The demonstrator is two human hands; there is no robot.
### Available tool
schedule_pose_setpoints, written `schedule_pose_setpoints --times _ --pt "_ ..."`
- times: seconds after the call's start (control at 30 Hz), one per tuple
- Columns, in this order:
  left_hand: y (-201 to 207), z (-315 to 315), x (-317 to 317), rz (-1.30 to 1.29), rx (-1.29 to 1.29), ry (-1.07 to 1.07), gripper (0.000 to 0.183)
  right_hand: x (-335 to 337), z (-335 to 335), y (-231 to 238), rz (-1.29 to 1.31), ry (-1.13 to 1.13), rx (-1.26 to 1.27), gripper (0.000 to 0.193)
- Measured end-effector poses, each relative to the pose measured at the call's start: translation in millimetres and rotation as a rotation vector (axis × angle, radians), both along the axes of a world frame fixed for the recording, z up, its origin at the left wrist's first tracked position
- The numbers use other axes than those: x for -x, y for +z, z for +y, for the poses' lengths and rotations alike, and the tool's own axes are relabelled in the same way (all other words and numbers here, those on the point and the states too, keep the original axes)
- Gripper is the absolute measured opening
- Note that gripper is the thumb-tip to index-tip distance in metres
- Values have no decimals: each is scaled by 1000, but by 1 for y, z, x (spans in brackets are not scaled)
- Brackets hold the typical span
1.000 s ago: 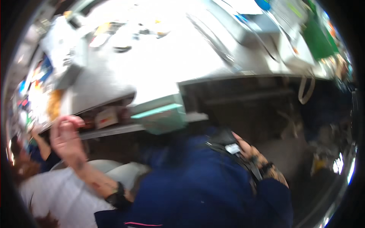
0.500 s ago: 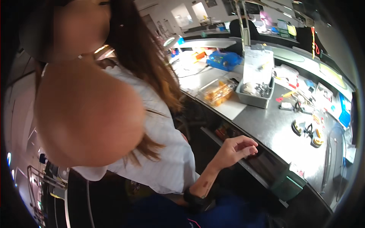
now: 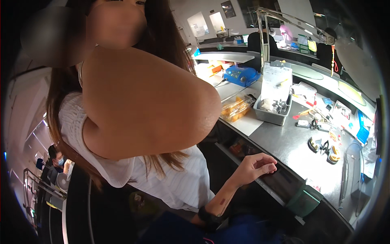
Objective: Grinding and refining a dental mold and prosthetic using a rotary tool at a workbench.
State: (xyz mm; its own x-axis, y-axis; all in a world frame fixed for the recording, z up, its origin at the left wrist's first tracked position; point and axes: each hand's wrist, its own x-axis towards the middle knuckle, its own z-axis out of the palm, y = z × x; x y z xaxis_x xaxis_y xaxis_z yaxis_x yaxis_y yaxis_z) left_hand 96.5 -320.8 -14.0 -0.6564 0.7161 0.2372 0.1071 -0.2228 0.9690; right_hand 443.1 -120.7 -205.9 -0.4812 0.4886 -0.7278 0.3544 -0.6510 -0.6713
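My left hand (image 3: 256, 168), with a dark band around the wrist, hovers by the front edge of the workbench (image 3: 280, 140). Its fingers are loosely curled, a gap shows between thumb and fingers, and nothing is visible in it. Just beyond lies an opened drawer or shelf (image 3: 235, 150) under the bench edge, partly in shadow. My right hand is out of sight. Very close in front, another person in a white top (image 3: 174, 179) raises a bent arm (image 3: 150, 101) toward the camera. That person's hand cannot be made out.
On the bench are a grey bin (image 3: 271, 116), a clear box of orange pieces (image 3: 235, 109), a blue device (image 3: 241, 75), dental-type models on a black holder (image 3: 324, 146) and scattered hand tools. A green container (image 3: 304, 201) sits at the edge. Another person (image 3: 57, 164) is at far left.
The other person's raised arm has swung rightward, its elbow covering part of the bench. The view has tilted slightly. My left hand stays in nearly the same place and pose.
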Motion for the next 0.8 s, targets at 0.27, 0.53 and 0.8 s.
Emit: schedule_pose_setpoints --times 0.27,0.53,0.8 --pt "-6 2 3 17 -11 -33 26 -5 1 3 -11 -12 -10 46" --pt "-9 -7 -2 -16 -26 -7 19 -20 -8 3 -17 -37 16 45" --pt "-15 -11 -9 181 -119 85 13 -81 -14 -23 -23 -100 236 45"
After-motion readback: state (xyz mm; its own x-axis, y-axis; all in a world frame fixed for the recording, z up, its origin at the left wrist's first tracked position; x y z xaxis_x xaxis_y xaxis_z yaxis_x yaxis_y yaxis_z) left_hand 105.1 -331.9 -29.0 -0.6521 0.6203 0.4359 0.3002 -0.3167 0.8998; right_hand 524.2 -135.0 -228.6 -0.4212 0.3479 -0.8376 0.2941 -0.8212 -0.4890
